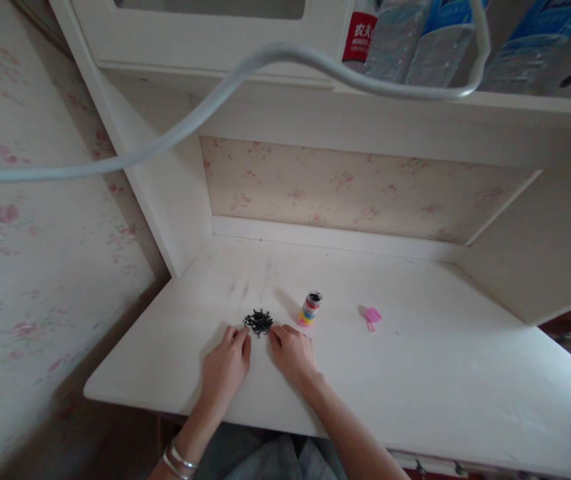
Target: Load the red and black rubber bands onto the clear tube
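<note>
While fingers [278, 332] at bands [259, 321], "NONGFU" label [359, 37]

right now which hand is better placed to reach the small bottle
Probably the right hand: it is at the right edge of the black pile, the side nearer the small bottle, which stands just beyond it. The left hand is at the pile's left edge, farther away.

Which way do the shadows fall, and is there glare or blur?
In the head view, the small labelled bottle and pink cap cast soft shadows toward image left; a pale sheen lies on the white desk toward the right; fine detail is soft in the pile of black loops.
</note>
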Available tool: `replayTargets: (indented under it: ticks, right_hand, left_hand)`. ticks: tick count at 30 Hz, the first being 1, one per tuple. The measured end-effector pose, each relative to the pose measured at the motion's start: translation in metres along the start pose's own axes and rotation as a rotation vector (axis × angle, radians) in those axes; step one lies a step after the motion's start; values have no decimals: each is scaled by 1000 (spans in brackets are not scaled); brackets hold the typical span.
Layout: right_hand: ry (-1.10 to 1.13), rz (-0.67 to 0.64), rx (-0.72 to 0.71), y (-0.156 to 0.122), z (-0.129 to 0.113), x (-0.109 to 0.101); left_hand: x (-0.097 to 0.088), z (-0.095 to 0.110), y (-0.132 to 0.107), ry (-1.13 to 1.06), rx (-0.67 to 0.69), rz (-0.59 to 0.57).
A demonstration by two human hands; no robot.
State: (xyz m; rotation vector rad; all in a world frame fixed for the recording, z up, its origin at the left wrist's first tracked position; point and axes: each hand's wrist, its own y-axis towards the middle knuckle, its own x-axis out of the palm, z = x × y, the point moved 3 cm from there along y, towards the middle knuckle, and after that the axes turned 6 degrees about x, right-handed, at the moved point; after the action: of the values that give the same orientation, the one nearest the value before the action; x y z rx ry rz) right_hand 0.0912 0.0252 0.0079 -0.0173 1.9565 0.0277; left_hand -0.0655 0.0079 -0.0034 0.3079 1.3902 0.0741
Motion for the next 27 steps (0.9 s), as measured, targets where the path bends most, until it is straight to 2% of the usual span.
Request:
replayTargets:
  ticks: [7,14,21,27]
  right_hand:
    - [73,28,37,-4,15,-5]
    - [163,51,85,-13,43,-21]
    - [98,23,143,-15,61,-52]
    - [327,129,78,-14,59,-96]
  left_hand:
    - [-1,-3,-1,-27,-19,47]
    - [-4,-3,-2,-18,-56,65]
    - [-2,-2,-3,17,-27,52]
    - [1,-4,-1,10,-31,63]
